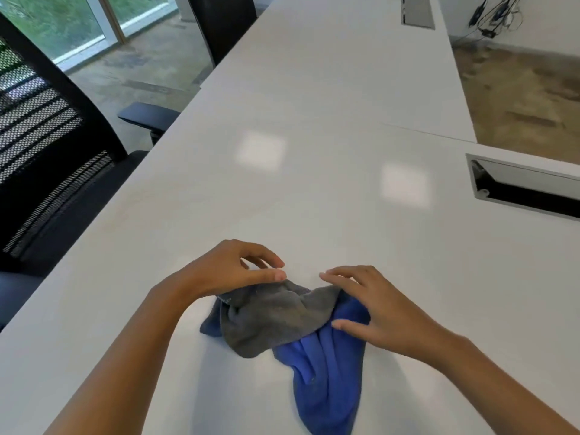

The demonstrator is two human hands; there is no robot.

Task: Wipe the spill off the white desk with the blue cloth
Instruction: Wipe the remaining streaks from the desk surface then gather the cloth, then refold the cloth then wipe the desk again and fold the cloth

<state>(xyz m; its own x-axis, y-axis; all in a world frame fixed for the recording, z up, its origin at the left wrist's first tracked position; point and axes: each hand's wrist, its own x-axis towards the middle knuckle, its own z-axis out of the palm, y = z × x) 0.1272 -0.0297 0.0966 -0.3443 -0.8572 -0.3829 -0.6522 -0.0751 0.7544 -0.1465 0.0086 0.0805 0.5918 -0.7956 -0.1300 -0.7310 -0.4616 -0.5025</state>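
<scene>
A crumpled blue cloth (pixel 326 378) lies on the white desk (pixel 314 189) close to me, with a grey, duller part (pixel 270 318) folded over its far left side. My left hand (pixel 232 268) hovers at the cloth's far left edge, fingers curled and apart, thumb tip just touching the grey part. My right hand (pixel 373 302) rests on the cloth's right side with spread fingers, thumb lying across the blue fabric. Neither hand grips the cloth. No spill is visible on the desk.
Two black mesh office chairs stand along the desk's left edge, one (pixel 47 158) near and one (pixel 222 23) farther. A cable cutout (pixel 524 189) is sunk in the desk at right, another (pixel 417 11) far back. Bare floor lies beyond the right edge.
</scene>
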